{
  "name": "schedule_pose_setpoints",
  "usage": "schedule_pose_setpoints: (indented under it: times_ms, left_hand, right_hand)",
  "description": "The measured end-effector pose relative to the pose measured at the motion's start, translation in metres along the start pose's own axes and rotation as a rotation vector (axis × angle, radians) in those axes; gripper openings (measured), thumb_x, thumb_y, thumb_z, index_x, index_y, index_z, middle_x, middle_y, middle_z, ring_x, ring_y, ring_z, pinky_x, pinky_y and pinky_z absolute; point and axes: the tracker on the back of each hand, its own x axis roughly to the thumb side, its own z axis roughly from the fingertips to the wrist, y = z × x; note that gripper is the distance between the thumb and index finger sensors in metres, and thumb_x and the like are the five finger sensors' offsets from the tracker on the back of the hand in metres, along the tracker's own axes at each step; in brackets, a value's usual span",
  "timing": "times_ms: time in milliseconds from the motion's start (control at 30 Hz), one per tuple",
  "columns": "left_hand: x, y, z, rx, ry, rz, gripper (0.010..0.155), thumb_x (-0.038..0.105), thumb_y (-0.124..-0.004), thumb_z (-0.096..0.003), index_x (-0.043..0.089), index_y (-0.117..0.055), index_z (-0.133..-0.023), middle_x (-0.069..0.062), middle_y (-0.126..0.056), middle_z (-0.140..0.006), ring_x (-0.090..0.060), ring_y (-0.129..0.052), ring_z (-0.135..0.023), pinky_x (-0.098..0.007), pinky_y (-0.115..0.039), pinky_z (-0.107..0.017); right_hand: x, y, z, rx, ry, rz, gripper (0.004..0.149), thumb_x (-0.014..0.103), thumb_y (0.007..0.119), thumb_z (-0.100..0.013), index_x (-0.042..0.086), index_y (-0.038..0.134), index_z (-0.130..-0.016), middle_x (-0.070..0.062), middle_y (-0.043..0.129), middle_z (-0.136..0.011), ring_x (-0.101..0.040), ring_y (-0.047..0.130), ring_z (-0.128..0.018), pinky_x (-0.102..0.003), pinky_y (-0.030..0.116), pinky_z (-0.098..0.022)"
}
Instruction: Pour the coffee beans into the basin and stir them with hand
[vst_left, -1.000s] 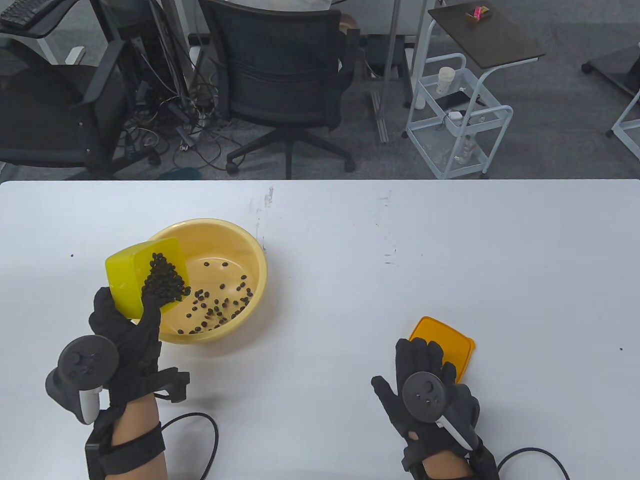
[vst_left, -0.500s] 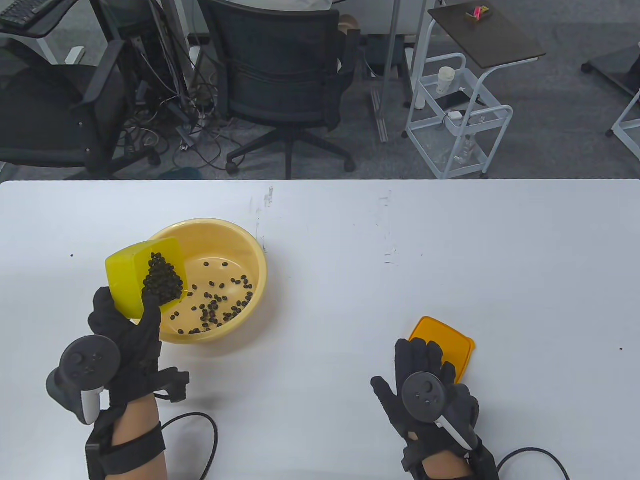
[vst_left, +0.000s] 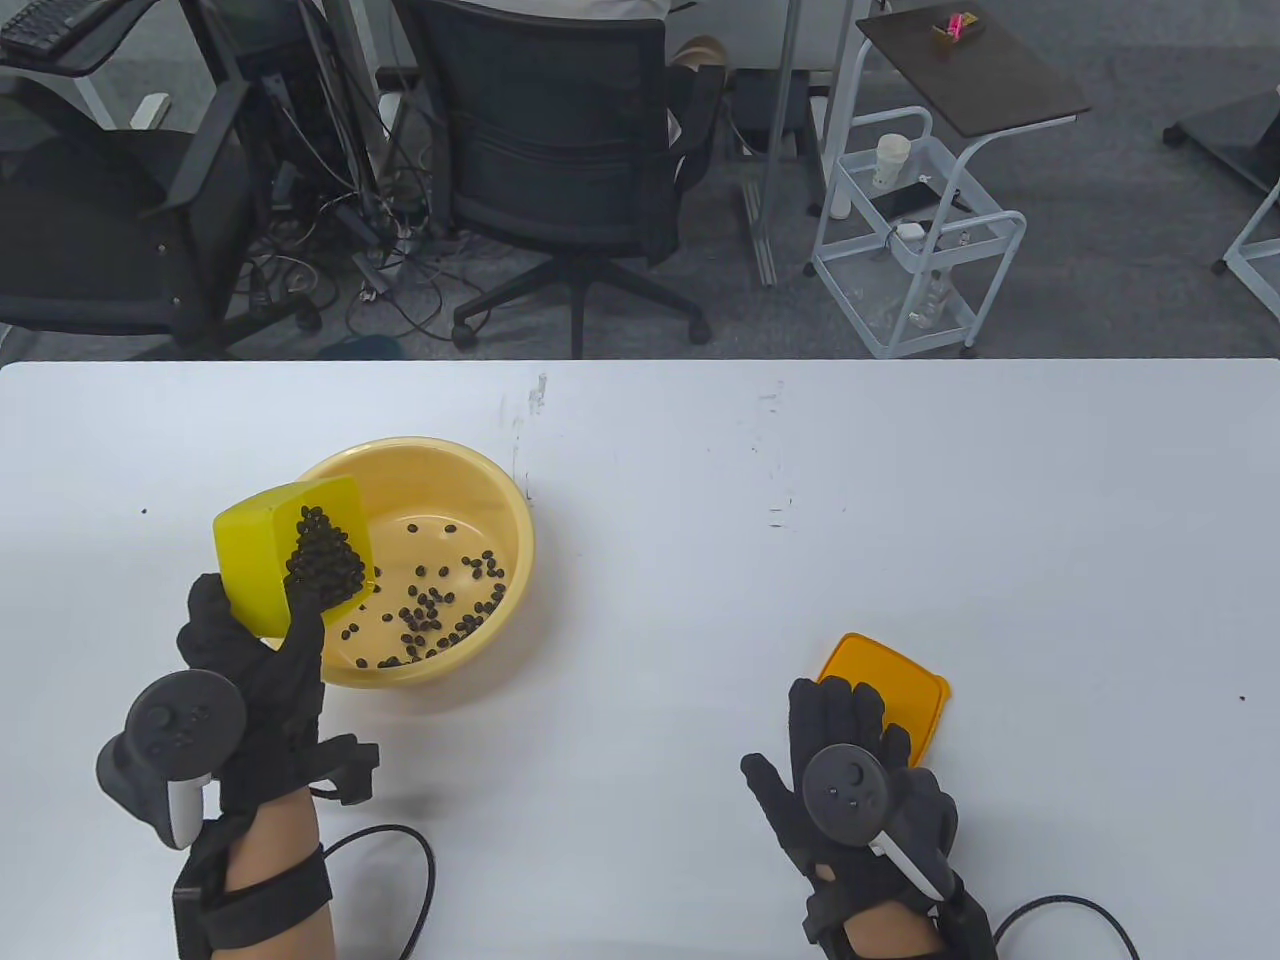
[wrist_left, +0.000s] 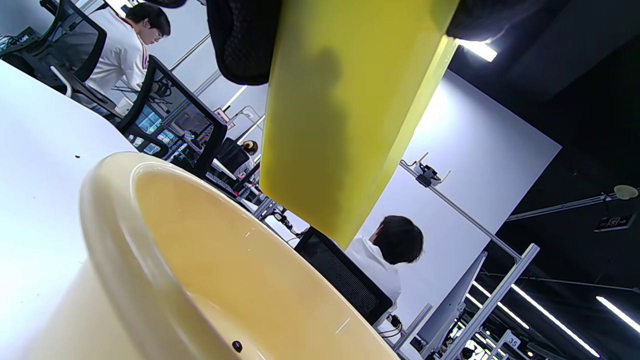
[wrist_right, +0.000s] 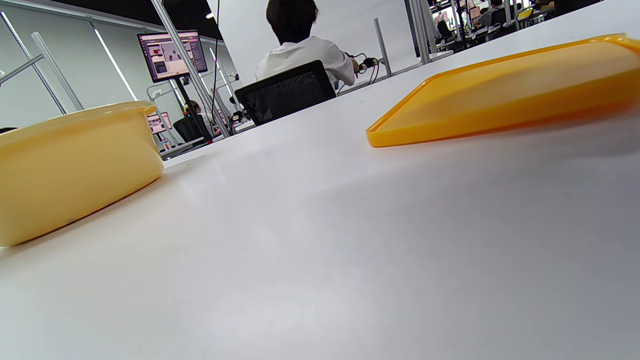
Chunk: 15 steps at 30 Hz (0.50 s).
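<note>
A: What are the left hand (vst_left: 255, 680)'s fingers doing?

B: They are curled around the yellow box (vst_left: 270, 555), thumb on one side and fingers on the other, gripping it from below. The box is tipped over the near-left rim of the basin (vst_left: 505, 490), with its open mouth facing the bowl.

A: What's inside the box?

B: A dark heap of coffee beans (vst_left: 325, 565), piled toward the lowered edge. From the left wrist view only the box's yellow wall (wrist_left: 340, 110) shows, hanging above the basin's thick cream rim (wrist_left: 107, 225), with a gloved fingertip (wrist_left: 242, 40) pressed against it at the top.

A: And the basin itself?

B: It sits on the white table (vst_left: 750, 520), left of centre. Loose beans (vst_left: 435, 615) are scattered across its floor, thickest toward the near side, with a few stragglers farther back. One bean (wrist_left: 237, 345) shows low on the inner wall in the left wrist view.

A: The right hand (vst_left: 855, 780)?

B: It lies flat on the table, palm down, fingers straight and a little spread, holding nothing. Its fingertips (vst_left: 850, 700) lie over the near edge of an orange lid (vst_left: 905, 685) that rests flat on the table, well apart from the basin. The right wrist view shows that lid (wrist_right: 505, 95) lying low on the table and the basin's outer wall (wrist_right: 75, 165) off to the left.
</note>
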Motion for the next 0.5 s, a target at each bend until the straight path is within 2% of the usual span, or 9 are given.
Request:
schedule_pose_setpoints:
  times_ms: [500]
  left_hand:
    - [0.0036, -0.0007, 0.0009, 0.013, -0.013, -0.049, 0.083, 0.058, -0.064, -0.0617, 0.003, -0.02, -0.108, -0.02, -0.045, -0.093, -0.035, -0.074, -0.089, -0.063, -0.044, -0.074]
  right_hand:
    - [0.0006, 0.0002, 0.0, 0.006, 0.0, 0.002, 0.084, 0.065, 0.048, -0.05, 0.01, 0.021, -0.107, -0.02, 0.017, -0.109, -0.052, 0.012, -0.1, -0.07, 0.018, -0.064]
